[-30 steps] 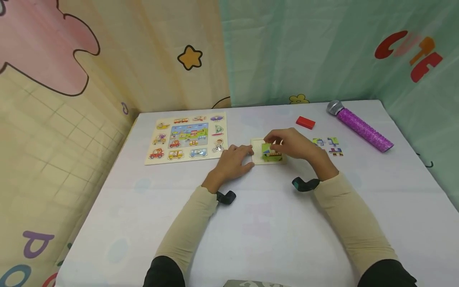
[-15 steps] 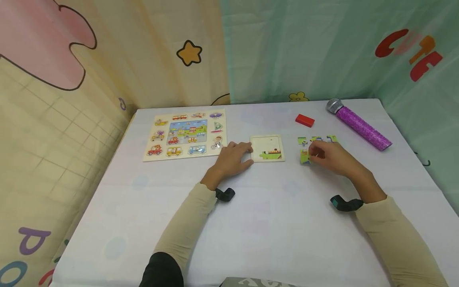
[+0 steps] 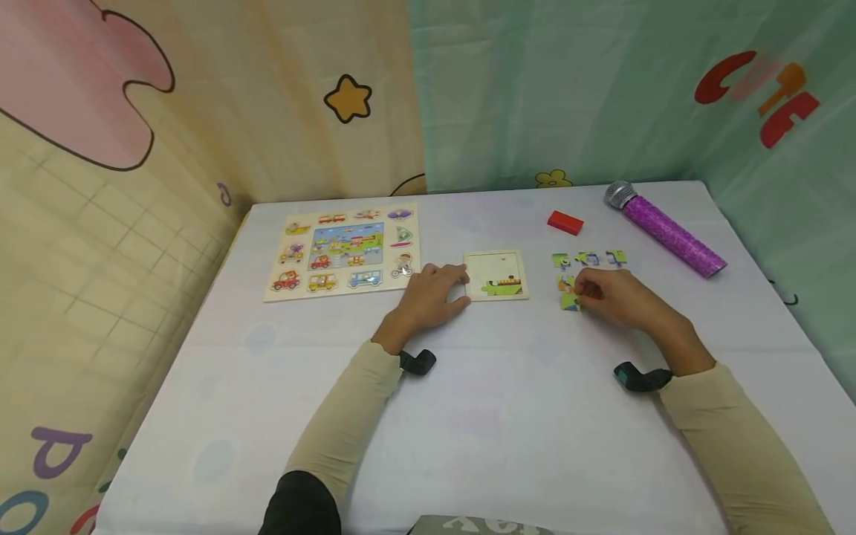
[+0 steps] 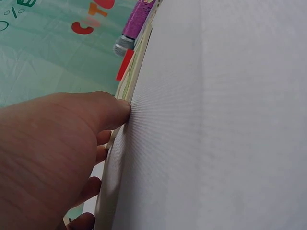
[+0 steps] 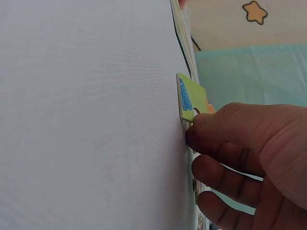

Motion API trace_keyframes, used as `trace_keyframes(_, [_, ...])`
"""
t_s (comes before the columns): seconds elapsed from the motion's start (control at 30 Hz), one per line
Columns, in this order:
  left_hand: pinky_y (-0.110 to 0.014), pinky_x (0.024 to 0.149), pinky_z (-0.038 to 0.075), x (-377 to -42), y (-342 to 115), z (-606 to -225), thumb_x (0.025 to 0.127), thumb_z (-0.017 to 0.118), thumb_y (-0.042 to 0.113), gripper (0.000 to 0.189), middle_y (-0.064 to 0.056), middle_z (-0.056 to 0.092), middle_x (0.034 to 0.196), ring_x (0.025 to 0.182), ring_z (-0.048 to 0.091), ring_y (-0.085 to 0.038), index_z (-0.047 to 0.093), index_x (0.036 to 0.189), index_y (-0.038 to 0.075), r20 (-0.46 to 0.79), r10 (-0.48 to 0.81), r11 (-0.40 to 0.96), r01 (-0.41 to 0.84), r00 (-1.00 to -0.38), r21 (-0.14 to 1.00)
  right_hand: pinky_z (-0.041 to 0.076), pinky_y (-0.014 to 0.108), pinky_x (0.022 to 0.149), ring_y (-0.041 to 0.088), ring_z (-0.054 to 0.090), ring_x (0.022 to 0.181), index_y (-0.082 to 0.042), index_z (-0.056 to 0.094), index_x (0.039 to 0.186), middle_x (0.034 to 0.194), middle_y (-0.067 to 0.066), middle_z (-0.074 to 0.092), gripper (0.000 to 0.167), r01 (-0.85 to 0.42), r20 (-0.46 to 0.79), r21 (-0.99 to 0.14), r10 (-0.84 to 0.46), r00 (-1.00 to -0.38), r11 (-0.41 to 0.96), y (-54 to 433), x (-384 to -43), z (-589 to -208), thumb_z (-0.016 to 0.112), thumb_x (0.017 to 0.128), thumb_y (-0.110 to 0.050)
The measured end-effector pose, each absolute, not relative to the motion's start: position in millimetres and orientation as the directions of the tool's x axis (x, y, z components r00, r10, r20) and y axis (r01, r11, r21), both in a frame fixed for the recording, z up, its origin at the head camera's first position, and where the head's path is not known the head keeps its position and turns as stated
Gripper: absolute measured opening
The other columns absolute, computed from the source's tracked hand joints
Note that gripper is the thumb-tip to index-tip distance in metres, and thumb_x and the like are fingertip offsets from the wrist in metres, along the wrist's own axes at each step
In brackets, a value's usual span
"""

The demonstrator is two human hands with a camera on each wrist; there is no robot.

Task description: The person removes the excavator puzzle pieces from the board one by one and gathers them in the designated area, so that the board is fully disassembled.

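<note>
A small square puzzle frame [image 3: 483, 266] lies mid-table, with a green jigsaw section [image 3: 501, 287] along its lower part. The thumb and fingers of my left hand [image 3: 431, 296] touch the frame's left edge; the left wrist view shows the thumb [image 4: 117, 112] against its rim. To the right, my right hand [image 3: 618, 297] pinches a green puzzle piece [image 5: 191, 98] with a blue patch between thumb and index finger, low over the table. Around it lie several loose pieces, among them a piece [image 3: 560, 260] at the back left and another [image 3: 617, 257] at the back right.
A larger wooden picture board [image 3: 348, 279] with vehicle shapes lies left of the frame. Behind the loose pieces are a red block [image 3: 565, 222] and a glittery purple microphone [image 3: 672, 236]. Printed curtains [image 3: 562, 96] hang beyond the table's back edge.
My right hand has moved right, from the small frame to the loose pieces, and now pinches one there. A green section shows in the frame. The left hand stays at its edge.
</note>
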State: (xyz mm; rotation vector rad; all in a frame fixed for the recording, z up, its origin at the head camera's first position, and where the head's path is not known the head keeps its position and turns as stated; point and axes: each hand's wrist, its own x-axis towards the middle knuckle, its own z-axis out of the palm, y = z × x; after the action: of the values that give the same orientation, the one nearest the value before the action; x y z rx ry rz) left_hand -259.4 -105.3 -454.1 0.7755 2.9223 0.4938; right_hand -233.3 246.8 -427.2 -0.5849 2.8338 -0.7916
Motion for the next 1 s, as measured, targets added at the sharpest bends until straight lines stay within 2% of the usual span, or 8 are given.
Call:
trace_keyframes(0.33, [-0.043,0.098,0.038,-257.6,-106.7,-453.0,0.099,0.063,0.041,0.040,0.006,0.043,0.156,0.126,0.045,-0.024,0.059,0.135,0.023,0.011,0.496,0.813,0.469,-0.868,0.345,0.049,0.042,0.079,0.023,0.056,0.087,-0.005,0.065,0.101,0.091,0.004,0.063,0.010,-0.329,-0.066,-0.529,-0.424,-0.903,0.783,244.1,-233.2,-423.8,0.070,0.094,-0.001])
trace_keyframes(0.57, [-0.042,0.097,0.038,-257.5,-107.1,-452.0,0.100,0.063,0.041,0.040,0.005,0.043,0.156,0.126,0.045,-0.024,0.059,0.135,0.022,0.019,0.503,0.809,0.478,-0.864,0.342,0.049,0.043,0.078,0.022,0.056,0.084,-0.004,0.067,0.099,0.089,0.003,0.064,0.008,-0.360,-0.057,-0.512,-0.449,-0.892,0.780,246.3,-234.7,-425.3,0.069,0.093,0.001])
trace_keyframes(0.83, [-0.043,0.098,0.037,-258.5,-107.3,-452.9,0.100,0.062,0.042,0.041,0.006,0.042,0.157,0.126,0.044,-0.023,0.058,0.136,0.023,0.014,0.501,0.812,0.476,-0.865,0.337,0.049,0.042,0.078,0.021,0.057,0.085,-0.003,0.069,0.105,0.092,0.003,0.065,0.010,-0.344,-0.075,-0.515,-0.441,-0.894,0.785,245.7,-234.2,-423.1,0.069,0.095,-0.003])
trace_keyframes(1.0, [-0.043,0.099,0.037,-258.1,-106.6,-452.3,0.100,0.062,0.042,0.041,0.007,0.042,0.157,0.126,0.044,-0.023,0.058,0.136,0.023,0.010,0.501,0.813,0.475,-0.865,0.337,0.049,0.041,0.077,0.021,0.056,0.085,-0.004,0.070,0.103,0.091,0.002,0.065,0.009,-0.351,-0.074,-0.512,-0.447,-0.892,0.784,246.4,-233.3,-423.2,0.070,0.094,-0.001])
